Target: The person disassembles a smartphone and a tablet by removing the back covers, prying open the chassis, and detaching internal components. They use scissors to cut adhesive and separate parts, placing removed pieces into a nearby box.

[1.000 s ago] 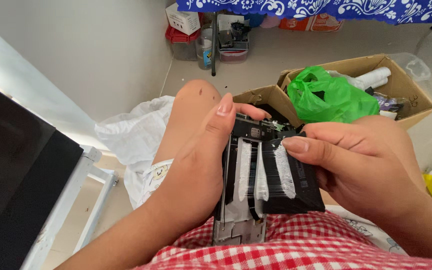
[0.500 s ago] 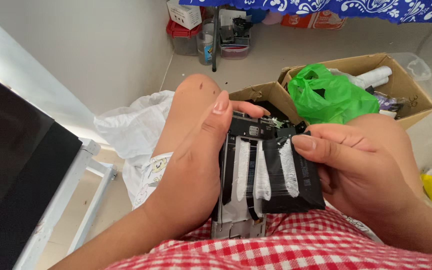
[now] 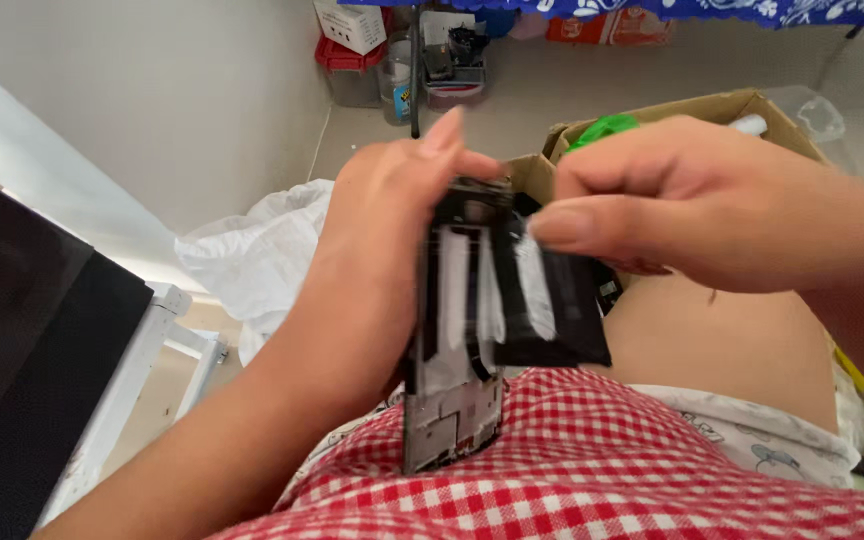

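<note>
The left hand [image 3: 382,250] grips an opened phone frame [image 3: 452,370] upright, its lower end just above the red checked cloth [image 3: 592,480]. The right hand [image 3: 712,200] pinches a black battery [image 3: 552,310], half lifted from the frame. A cardboard box [image 3: 722,105] sits behind both hands.

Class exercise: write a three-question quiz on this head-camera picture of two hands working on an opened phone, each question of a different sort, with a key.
1. True or false: the left hand grips the phone frame upright.
2. Which hand pinches the black battery?
A. left
B. right
C. neither
3. Fill in: behind the right hand stands a cardboard ____.

Key: 1 true; 2 B; 3 box.
</note>
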